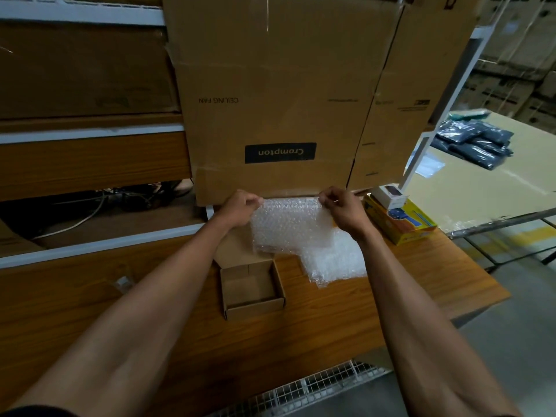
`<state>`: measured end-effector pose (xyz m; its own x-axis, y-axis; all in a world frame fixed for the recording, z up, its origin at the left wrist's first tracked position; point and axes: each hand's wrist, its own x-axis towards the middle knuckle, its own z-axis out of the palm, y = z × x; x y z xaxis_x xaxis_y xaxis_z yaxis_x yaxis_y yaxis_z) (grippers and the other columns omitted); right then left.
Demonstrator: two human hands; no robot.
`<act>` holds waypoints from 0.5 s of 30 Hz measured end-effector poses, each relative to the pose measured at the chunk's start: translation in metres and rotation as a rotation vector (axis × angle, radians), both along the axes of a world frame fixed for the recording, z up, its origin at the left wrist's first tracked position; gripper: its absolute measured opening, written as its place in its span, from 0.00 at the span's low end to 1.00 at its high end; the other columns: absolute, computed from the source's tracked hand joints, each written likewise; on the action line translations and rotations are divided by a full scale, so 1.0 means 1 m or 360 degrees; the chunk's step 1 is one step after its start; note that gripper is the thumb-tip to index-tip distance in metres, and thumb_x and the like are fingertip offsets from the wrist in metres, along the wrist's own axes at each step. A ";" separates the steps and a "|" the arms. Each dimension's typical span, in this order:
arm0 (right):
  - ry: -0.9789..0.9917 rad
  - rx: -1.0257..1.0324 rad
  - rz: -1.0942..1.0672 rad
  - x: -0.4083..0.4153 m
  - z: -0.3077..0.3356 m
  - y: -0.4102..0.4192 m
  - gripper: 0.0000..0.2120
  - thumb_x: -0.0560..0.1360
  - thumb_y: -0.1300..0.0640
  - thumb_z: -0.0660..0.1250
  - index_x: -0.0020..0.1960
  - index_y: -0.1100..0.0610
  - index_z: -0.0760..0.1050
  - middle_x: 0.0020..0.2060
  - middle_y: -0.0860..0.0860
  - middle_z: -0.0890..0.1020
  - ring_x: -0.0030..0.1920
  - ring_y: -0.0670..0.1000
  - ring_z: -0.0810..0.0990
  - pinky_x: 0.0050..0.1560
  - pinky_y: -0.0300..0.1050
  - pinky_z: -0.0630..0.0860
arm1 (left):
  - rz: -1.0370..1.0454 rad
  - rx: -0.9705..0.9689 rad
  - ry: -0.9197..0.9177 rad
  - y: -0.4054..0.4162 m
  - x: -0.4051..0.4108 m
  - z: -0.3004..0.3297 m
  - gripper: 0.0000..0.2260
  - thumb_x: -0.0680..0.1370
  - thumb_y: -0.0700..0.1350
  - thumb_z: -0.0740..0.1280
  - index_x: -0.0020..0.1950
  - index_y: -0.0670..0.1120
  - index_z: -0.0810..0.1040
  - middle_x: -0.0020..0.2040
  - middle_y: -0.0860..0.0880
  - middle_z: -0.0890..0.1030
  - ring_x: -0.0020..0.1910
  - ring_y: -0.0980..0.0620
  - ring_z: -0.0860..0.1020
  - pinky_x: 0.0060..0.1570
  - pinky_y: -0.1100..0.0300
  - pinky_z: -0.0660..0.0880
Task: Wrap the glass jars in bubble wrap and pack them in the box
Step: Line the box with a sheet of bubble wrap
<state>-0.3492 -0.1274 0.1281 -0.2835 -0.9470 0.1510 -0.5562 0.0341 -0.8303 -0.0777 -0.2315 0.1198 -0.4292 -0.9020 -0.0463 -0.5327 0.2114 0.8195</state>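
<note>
Overhead: wooden table, stacked cartons behind.

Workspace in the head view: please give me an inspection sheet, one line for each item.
Surface: wooden table, bare at the front.
Job's things: bubble wrap held up by its top edge; its lower part lies on the table. Small box open, empty inside. No jar seen.
Clutter: yellow carton with a small white box on it, at the right.
Grippers: left hand and right hand each pinch a top corner of the wrap.
Cables: white cable on the shelf at the left.
Surroundings: large Crompton carton behind; dark packets on the next table.
</note>
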 end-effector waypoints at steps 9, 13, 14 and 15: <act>-0.0774 0.0220 0.0114 0.005 -0.025 0.008 0.11 0.80 0.55 0.73 0.58 0.61 0.79 0.46 0.56 0.81 0.46 0.53 0.80 0.50 0.56 0.82 | 0.0061 0.0170 0.0157 0.007 -0.004 -0.014 0.15 0.87 0.53 0.61 0.66 0.47 0.82 0.59 0.47 0.84 0.61 0.46 0.80 0.65 0.48 0.75; -0.0873 0.0213 0.0087 0.008 -0.027 0.009 0.09 0.82 0.55 0.71 0.56 0.60 0.77 0.40 0.50 0.77 0.38 0.48 0.75 0.41 0.47 0.77 | 0.0146 0.0371 0.0412 0.010 -0.001 -0.023 0.20 0.86 0.57 0.62 0.73 0.47 0.77 0.66 0.46 0.81 0.66 0.45 0.79 0.69 0.45 0.74; -0.0903 0.0219 0.0076 0.009 -0.027 0.009 0.09 0.83 0.55 0.70 0.56 0.60 0.76 0.40 0.50 0.76 0.38 0.48 0.75 0.40 0.46 0.77 | 0.0144 0.0452 0.0500 0.012 0.001 -0.027 0.23 0.84 0.60 0.65 0.73 0.47 0.76 0.66 0.47 0.81 0.66 0.46 0.79 0.69 0.44 0.75; -0.0927 0.0222 0.0077 0.010 -0.028 0.008 0.09 0.83 0.54 0.69 0.57 0.60 0.75 0.40 0.49 0.76 0.37 0.47 0.74 0.39 0.45 0.78 | 0.0132 0.0507 0.0530 0.014 0.002 -0.030 0.28 0.80 0.62 0.69 0.74 0.46 0.75 0.67 0.48 0.80 0.66 0.47 0.79 0.69 0.43 0.74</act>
